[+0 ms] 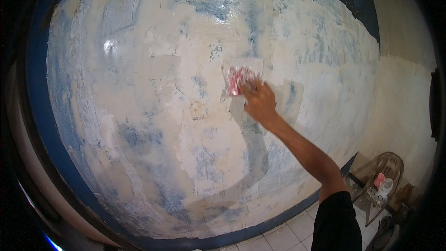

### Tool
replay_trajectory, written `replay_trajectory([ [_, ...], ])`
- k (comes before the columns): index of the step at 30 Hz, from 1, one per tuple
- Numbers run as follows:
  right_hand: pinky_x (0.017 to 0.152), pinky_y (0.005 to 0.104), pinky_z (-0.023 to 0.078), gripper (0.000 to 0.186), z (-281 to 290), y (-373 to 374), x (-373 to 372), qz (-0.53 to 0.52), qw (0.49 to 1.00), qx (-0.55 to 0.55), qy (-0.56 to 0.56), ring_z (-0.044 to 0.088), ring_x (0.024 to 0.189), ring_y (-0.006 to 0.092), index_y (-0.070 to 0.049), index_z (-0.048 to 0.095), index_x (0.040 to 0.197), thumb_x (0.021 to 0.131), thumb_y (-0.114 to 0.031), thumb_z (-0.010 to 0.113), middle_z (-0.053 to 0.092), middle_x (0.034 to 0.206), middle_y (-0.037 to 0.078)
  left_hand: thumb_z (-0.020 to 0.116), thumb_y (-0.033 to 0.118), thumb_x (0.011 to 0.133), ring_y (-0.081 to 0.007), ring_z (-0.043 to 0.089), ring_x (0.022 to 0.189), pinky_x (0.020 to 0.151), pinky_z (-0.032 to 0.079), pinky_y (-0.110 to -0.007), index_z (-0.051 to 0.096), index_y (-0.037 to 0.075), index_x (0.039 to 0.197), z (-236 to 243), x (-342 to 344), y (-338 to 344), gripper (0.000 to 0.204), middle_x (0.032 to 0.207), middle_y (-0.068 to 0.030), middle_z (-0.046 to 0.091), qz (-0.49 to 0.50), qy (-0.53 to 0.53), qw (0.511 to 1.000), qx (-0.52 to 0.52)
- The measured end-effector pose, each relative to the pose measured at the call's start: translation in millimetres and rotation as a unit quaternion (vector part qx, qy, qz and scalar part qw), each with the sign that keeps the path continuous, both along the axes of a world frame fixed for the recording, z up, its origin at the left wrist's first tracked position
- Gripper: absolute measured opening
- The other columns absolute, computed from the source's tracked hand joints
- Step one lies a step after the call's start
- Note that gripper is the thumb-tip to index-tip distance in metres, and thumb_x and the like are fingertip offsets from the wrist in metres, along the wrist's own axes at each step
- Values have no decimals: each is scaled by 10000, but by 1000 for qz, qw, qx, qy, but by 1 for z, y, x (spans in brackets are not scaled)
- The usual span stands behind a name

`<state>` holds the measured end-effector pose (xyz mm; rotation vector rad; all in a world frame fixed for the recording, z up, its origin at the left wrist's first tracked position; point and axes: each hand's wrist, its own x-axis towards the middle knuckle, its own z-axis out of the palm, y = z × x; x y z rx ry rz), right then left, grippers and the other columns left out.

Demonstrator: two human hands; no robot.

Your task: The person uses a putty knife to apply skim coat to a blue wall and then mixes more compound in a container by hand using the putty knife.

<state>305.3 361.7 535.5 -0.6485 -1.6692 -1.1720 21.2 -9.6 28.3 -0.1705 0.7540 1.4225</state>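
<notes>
My right hand (260,100) grips a red, putty-smeared spreader blade (238,82) and holds it against the wall (176,158), a little right of the middle of the view. The wall is coated in uneven white and cream filler, with blue patches showing through and a wet sheen in places. A pale band of filler lies around the top of the blade. My forearm reaches up from the lower right in a dark sleeve. My left hand is out of view.
At the lower right, a worn chair (391,162) holds a pink item (379,179) and a white container (385,187). Dark clutter lies below it on the tiled floor (283,237). Blue paint borders the coated area, and a dark frame (23,111) runs along the left.
</notes>
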Motion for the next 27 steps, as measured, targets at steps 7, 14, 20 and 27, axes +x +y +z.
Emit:
replay_trajectory([
  [7,676,355,468,451,-98,-60,-3,62,994,-80,-32,573,864,256,-36,680,928,483,12,627,676,919,111,461,651,799,-373,455,1196,940,369,-634,357,142,1391,-28,3,-9,788,1335,-114,469,16,-20,1000,-11],
  [14,625,346,491,546,48,-58,36,94,988,36,113,578,782,281,-105,703,949,427,52,670,578,864,114,489,646,784,-374,431,1212,944,350,-652,345,139,1395,-6,3,-25,806,1340,-118,450,11,-27,998,-49],
  [20,667,369,523,497,221,6,68,-25,974,176,141,594,826,262,-212,676,1072,612,-25,669,562,862,100,487,640,788,-371,431,1214,949,352,-644,348,136,1394,-2,2,-11,800,1339,-120,451,3,-21,1000,-22],
  [27,656,399,516,422,163,40,60,-49,989,97,101,595,797,304,-155,665,1004,618,10,612,550,920,119,484,634,794,-368,431,1217,954,354,-635,351,132,1393,-10,0,-7,793,1339,-122,452,21,-25,999,-8],
])
